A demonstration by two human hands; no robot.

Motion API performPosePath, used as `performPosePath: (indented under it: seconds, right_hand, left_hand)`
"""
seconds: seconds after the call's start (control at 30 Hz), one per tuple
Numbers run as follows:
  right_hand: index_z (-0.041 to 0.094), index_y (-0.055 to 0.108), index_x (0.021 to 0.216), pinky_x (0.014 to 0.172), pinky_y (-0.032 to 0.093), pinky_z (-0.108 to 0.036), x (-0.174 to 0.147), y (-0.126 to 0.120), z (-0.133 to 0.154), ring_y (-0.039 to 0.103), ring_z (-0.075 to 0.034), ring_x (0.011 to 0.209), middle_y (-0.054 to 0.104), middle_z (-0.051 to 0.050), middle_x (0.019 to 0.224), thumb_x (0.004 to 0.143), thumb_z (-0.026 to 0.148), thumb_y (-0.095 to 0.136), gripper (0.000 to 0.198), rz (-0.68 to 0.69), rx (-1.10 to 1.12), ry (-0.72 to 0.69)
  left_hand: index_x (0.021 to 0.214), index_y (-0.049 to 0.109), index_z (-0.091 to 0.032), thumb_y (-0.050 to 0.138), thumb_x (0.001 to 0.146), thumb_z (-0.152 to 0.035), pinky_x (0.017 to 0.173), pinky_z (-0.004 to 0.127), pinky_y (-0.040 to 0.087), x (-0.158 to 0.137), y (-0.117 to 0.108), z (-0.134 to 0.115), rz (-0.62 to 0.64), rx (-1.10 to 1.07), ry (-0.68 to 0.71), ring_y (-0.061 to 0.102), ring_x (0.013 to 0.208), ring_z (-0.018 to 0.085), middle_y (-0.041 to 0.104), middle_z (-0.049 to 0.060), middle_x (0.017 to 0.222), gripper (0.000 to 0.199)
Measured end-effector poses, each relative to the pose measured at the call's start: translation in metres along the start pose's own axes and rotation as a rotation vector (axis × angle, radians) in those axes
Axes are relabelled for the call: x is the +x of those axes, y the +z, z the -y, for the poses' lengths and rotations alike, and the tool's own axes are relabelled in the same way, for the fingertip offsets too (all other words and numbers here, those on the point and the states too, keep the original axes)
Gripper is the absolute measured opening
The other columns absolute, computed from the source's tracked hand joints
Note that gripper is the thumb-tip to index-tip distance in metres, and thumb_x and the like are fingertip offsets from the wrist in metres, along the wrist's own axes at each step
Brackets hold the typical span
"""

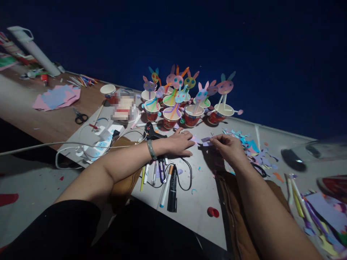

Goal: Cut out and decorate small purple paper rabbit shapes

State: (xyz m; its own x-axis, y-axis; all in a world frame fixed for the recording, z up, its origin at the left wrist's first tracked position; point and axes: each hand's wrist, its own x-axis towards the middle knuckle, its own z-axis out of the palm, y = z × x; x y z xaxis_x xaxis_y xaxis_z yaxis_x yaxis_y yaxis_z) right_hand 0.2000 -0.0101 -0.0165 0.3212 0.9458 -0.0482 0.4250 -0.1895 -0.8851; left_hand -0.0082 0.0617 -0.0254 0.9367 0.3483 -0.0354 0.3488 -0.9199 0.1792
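Observation:
My left hand (179, 143) lies palm down on the table with its fingers spread, just right of a black glue gun (152, 132). Near its fingertips is a pale scrap of paper (195, 138). Between the thumb and fingers of my right hand (230, 147) is pinched a small piece of purple paper (206, 141), held a little above the tabletop. Behind both hands stand several red paper cups (170, 122) with paper rabbit-like heads (201, 95) rising from them. Below my left wrist lie a black marker (172, 191), a white marker (165, 191) and purple-handled scissors (162, 169).
Paper scraps (252, 146) are heaped beyond my right hand. A power strip (104, 141) with cables is at left, near small scissors (80, 117) and stacked coloured paper (56, 96). A red cap (213, 212) lies near the front edge. Brown cushions (233, 213) flank the table.

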Motion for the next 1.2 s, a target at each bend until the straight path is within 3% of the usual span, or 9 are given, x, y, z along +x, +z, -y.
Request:
performPosePath:
  seconds: [0.2, 0.33, 0.43, 0.53, 0.63, 0.7, 0.9, 1.07, 1.2]
  right_hand:
    - [0.018, 0.062, 0.067, 0.044, 0.031, -0.025, 0.001, -0.001, -0.001, 0.042, -0.010, 0.046, 0.051, 0.002, 0.052, 0.063, 0.053, 0.074, 0.038, 0.045, -0.016, -0.002]
    - [0.016, 0.065, 0.069, 0.045, 0.032, -0.024, -0.002, -0.003, 0.002, 0.043, -0.010, 0.047, 0.055, 0.001, 0.054, 0.063, 0.059, 0.076, 0.044, 0.156, -0.033, 0.010]
    - [0.016, 0.068, 0.071, 0.046, 0.034, -0.024, -0.005, -0.005, 0.005, 0.046, -0.010, 0.050, 0.060, -0.001, 0.058, 0.064, 0.061, 0.075, 0.047, 0.301, -0.044, -0.009]
    - [0.017, 0.071, 0.074, 0.045, 0.036, -0.024, -0.008, -0.007, 0.007, 0.049, -0.011, 0.050, 0.063, -0.002, 0.060, 0.068, 0.062, 0.073, 0.046, 0.430, -0.085, -0.029]
    - [0.018, 0.072, 0.073, 0.044, 0.036, -0.024, -0.010, -0.007, 0.010, 0.050, -0.012, 0.050, 0.062, -0.002, 0.058, 0.069, 0.061, 0.073, 0.043, 0.467, -0.115, -0.063]
    - [0.019, 0.071, 0.070, 0.045, 0.037, -0.024, -0.011, -0.006, 0.013, 0.051, -0.013, 0.052, 0.062, -0.002, 0.058, 0.067, 0.060, 0.075, 0.042, 0.462, -0.116, -0.094]
    - [0.018, 0.070, 0.069, 0.055, 0.042, -0.026, -0.013, -0.001, 0.017, 0.056, -0.015, 0.060, 0.066, -0.003, 0.064, 0.065, 0.057, 0.079, 0.040, 0.478, -0.070, -0.146]
    - [0.019, 0.065, 0.077, 0.056, 0.041, -0.025, -0.011, 0.004, 0.008, 0.052, -0.012, 0.060, 0.060, 0.001, 0.065, 0.062, 0.051, 0.084, 0.041, 0.350, 0.079, -0.182]
    - [0.019, 0.064, 0.079, 0.056, 0.041, -0.025, -0.011, 0.009, 0.004, 0.052, -0.012, 0.061, 0.059, 0.001, 0.067, 0.058, 0.048, 0.087, 0.044, 0.317, 0.144, -0.194]
  left_hand:
    - [0.128, 0.057, -0.014, 0.048, 0.089, -0.053, 0.105, 0.054, 0.022, 0.002, 0.010, -0.008, -0.050, 0.043, -0.040, 0.044, 0.123, 0.036, 0.053, 0.021, 0.126, 0.055]
    - [0.126, 0.058, -0.014, 0.045, 0.092, -0.051, 0.104, 0.051, 0.029, 0.004, 0.011, -0.008, -0.108, -0.072, -0.092, 0.048, 0.119, 0.033, 0.057, 0.018, 0.121, 0.052]
    - [0.118, 0.061, -0.015, 0.049, 0.092, -0.041, 0.101, 0.047, 0.037, 0.008, 0.006, -0.005, -0.193, -0.344, -0.182, 0.053, 0.115, 0.027, 0.062, 0.014, 0.118, 0.039]
    - [0.106, 0.063, -0.011, 0.063, 0.083, -0.026, 0.091, 0.036, 0.048, 0.014, 0.003, -0.001, -0.230, -0.819, -0.193, 0.063, 0.098, 0.018, 0.069, 0.012, 0.106, 0.028]
    - [0.097, 0.060, -0.008, 0.072, 0.071, -0.013, 0.076, 0.029, 0.052, 0.016, 0.003, 0.000, -0.135, -1.250, -0.217, 0.067, 0.078, 0.013, 0.070, 0.007, 0.085, 0.029]
    - [0.093, 0.059, -0.009, 0.074, 0.066, -0.009, 0.069, 0.026, 0.052, 0.015, 0.003, -0.002, -0.073, -1.394, -0.244, 0.066, 0.069, 0.011, 0.069, 0.003, 0.073, 0.030]
    - [0.090, 0.058, -0.010, 0.074, 0.064, -0.003, 0.055, 0.021, 0.047, 0.010, -0.003, -0.010, -0.002, -1.505, -0.316, 0.061, 0.053, 0.008, 0.065, -0.002, 0.061, 0.031]
    - [0.085, 0.060, -0.009, 0.075, 0.062, -0.005, 0.052, 0.019, 0.042, 0.010, -0.007, -0.012, 0.003, -1.509, -0.373, 0.058, 0.051, 0.007, 0.063, -0.003, 0.058, 0.027]
    - [0.078, 0.065, -0.008, 0.076, 0.062, -0.012, 0.050, 0.019, 0.036, 0.010, -0.007, -0.013, -0.020, -1.447, -0.343, 0.050, 0.048, 0.005, 0.059, -0.004, 0.054, 0.020]
